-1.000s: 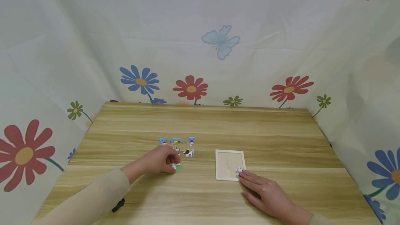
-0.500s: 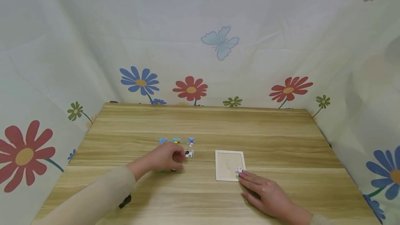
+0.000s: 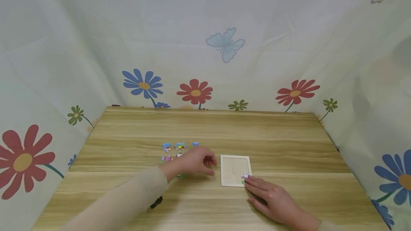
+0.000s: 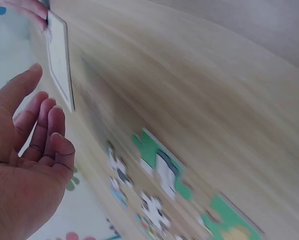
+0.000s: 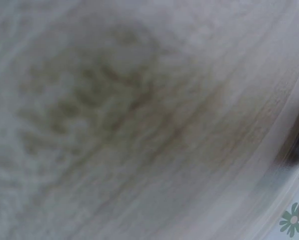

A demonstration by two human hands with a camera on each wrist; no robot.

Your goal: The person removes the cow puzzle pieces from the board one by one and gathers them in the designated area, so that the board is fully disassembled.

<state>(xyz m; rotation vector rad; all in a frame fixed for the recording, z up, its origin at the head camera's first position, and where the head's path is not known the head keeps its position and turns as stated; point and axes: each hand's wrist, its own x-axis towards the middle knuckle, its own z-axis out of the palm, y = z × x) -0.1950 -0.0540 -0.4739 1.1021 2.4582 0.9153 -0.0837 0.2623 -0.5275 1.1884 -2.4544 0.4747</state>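
Observation:
My left hand (image 3: 199,161) hovers over the table between the loose jigsaw pieces and the wooden puzzle tray (image 3: 225,183). In the left wrist view, the fingers and thumb of this hand (image 4: 32,150) are loosely bent and apart, with nothing between them. My right hand (image 3: 273,199) lies with extended fingers at the tray's lower right corner. Its fingertips touch a white and green jigsaw piece (image 3: 244,175) sitting in that corner. Several loose pieces lie left of the tray, among them a blue one (image 3: 166,146) and a green-edged one (image 4: 162,162); my left arm covers some.
The wood-grain table (image 3: 273,134) reaches back to a flowered cloth backdrop (image 3: 257,63). A small black object (image 3: 156,202) shows under my left forearm. The right wrist view holds mostly a blurred close surface.
My left hand has moved right from above the loose pieces toward the tray, uncovering some pieces on the left. My right hand stays at the tray's corner.

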